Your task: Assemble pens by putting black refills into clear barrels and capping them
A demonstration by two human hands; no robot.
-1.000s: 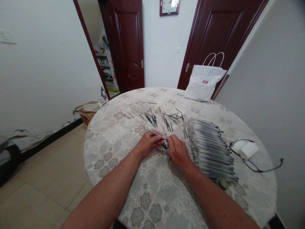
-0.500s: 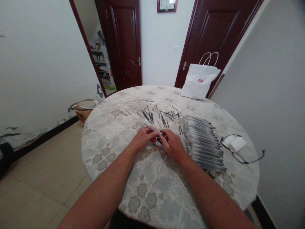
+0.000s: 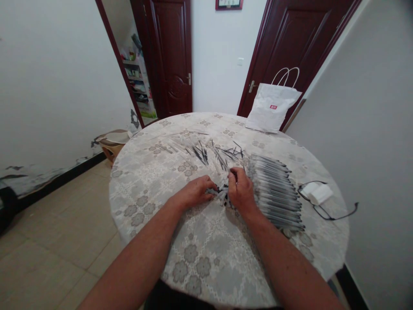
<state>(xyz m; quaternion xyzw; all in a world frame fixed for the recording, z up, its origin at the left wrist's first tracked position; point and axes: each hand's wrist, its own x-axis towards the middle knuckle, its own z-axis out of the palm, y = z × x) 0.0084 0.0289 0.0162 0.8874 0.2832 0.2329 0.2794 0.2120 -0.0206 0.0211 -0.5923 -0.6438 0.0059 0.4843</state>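
Observation:
My right hand (image 3: pixel 240 187) is closed, thumb against the fingers, around a slim clear pen barrel (image 3: pixel 220 158) that points up and left; its lower end is hidden in the grip. My left hand (image 3: pixel 201 190) has its fingertips bent together at the left edge of a small pile of black and clear pen parts (image 3: pixel 222 196). Whatever is between those fingertips is too small to make out. Just beyond the hands lie loose black refills (image 3: pixel 200 154) and clear barrels (image 3: pixel 174 145). A row of assembled pens (image 3: pixel 277 191) lies close to the right hand.
The round table wears a flowered cloth (image 3: pixel 138 181). Eyeglasses (image 3: pixel 325 213) and a white tissue pack (image 3: pixel 321 193) rest at the right. A white paper bag (image 3: pixel 272 107) stands at the back right, and a stool (image 3: pixel 112 144) is beyond the left edge.
My hands have parted: the left moved down to the edge of the small-parts pile, and the right shifted right and turned more upright. The barrel that was in the left hand now appears in the right.

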